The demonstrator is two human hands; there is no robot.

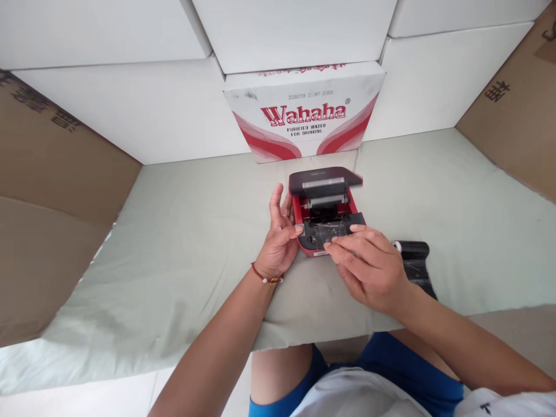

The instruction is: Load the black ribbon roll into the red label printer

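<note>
A small red and black label printer (307, 246) sits on the cloth in front of me, its dark lid (324, 176) raised and slightly blurred. Inside, a pale roller shows under the lid. Around the printer's left side curves my left hand (280, 237), thumb on the front left corner and index finger pointing up. My right hand (369, 263) is at the front right, its fingertips closed on a shiny strip of black ribbon film (326, 233) lying over the front panel. To the right of that hand lies a black ribbon roll (412, 250) with a white core, its film partly unrolled.
A pale green cloth (195, 231) covers the table. Behind the printer stands a Wahaha water carton (304, 116) against white boxes (130, 110). Brown cardboard walls (52, 202) rise at the left and right. The table's front edge is close to my lap.
</note>
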